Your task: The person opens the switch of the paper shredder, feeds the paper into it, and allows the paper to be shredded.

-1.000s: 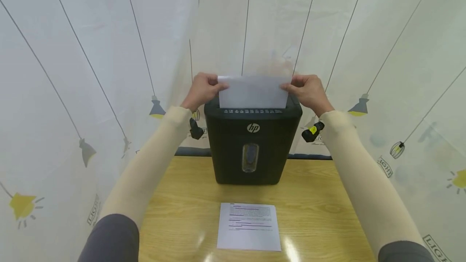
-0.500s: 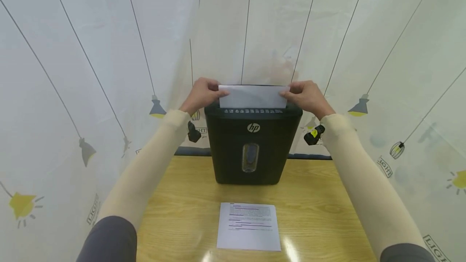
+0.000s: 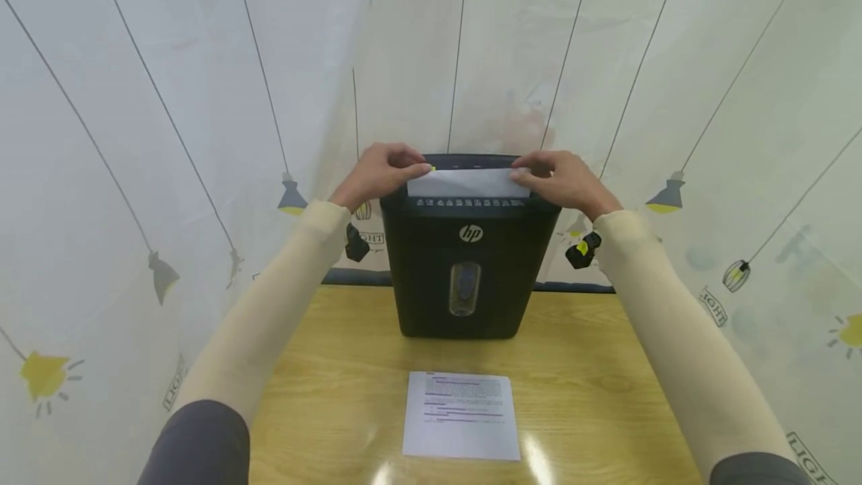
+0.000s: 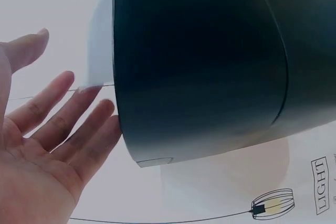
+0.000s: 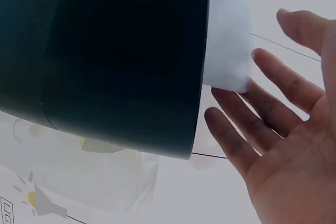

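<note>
A black HP paper shredder (image 3: 420, 268) stands on the table, with a white sheet of paper (image 3: 468, 184) upright in its top slot; only a low strip shows. Beside the sheet's left end is my left hand (image 3: 377, 173); in the left wrist view its fingers are spread and the thumb stands off from the paper. My right hand (image 3: 564, 182) is at the right end. Its fingers lie close to the sheet's corner in the right wrist view, the thumb well apart. Neither hand pinches the paper.
A printed sheet (image 3: 461, 440) with purple-marked lines lies on the wooden table (image 3: 572, 380) in front of the shredder. A pale curtain (image 3: 168, 58) printed with lamps hangs behind and at both sides.
The paper has sunk lower into the slot. Both hands followed it down, and their thumbs and fingers have let go of its edges. The printed sheet stays in place.
</note>
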The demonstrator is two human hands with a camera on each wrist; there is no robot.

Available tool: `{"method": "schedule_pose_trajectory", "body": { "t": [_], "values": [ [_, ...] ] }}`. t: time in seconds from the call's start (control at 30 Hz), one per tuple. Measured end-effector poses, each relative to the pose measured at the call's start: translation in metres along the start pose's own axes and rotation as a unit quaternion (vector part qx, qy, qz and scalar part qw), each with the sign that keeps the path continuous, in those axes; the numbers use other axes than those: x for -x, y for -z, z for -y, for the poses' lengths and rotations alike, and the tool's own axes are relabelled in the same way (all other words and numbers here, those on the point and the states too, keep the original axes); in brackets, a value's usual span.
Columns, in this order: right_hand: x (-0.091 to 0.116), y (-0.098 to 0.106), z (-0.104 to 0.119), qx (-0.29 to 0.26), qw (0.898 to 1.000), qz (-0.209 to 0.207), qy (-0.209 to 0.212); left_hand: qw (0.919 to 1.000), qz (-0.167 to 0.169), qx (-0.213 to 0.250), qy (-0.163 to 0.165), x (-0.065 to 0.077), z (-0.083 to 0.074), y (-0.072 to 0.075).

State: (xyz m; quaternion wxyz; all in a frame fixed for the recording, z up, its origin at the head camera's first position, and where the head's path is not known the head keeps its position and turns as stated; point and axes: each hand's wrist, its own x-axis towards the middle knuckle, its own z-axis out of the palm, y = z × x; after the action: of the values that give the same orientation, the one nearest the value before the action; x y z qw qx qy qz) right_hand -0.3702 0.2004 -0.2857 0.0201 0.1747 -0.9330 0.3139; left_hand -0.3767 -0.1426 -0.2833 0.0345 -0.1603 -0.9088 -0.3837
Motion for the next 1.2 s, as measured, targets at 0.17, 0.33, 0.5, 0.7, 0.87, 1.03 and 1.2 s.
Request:
{"method": "schedule_pose_trajectory", "body": {
  "t": [0.17, 0.33, 0.5, 0.7, 0.87, 1.03, 1.2],
  "values": [
    [0.002, -0.001, 0.002, 0.004, 1.0, 0.014, -0.004, 0.9991, 0.027, -0.034, -0.001, 0.002, -0.006, -0.001],
    [0.005, -0.001, 0.004, 0.01, 1.0, 0.021, 0.003, 0.9967, 0.047, -0.065, -0.012, 0.006, -0.011, -0.002],
    [0.007, -0.001, 0.003, 0.03, 0.999, 0.015, 0.026, 0.9942, 0.043, -0.092, -0.035, 0.01, -0.013, -0.004],
    [0.012, -0.004, -0.001, 0.05, 0.997, 0.001, 0.054, 0.9948, 0.03, -0.089, -0.039, 0.021, -0.007, -0.003],
    [0.02, -0.007, -0.003, 0.065, 0.996, -0.023, 0.062, 0.9958, 0.005, -0.079, -0.045, 0.028, -0.001, -0.003],
    [0.029, -0.008, -0.007, 0.082, 0.993, -0.047, 0.073, 0.9948, -0.02, -0.083, -0.056, 0.034, 0.004, -0.002],
    [0.037, -0.008, -0.014, 0.098, 0.989, -0.064, 0.087, 0.9928, -0.037, -0.093, -0.066, 0.043, 0.01, -0.001]
  ]
}}
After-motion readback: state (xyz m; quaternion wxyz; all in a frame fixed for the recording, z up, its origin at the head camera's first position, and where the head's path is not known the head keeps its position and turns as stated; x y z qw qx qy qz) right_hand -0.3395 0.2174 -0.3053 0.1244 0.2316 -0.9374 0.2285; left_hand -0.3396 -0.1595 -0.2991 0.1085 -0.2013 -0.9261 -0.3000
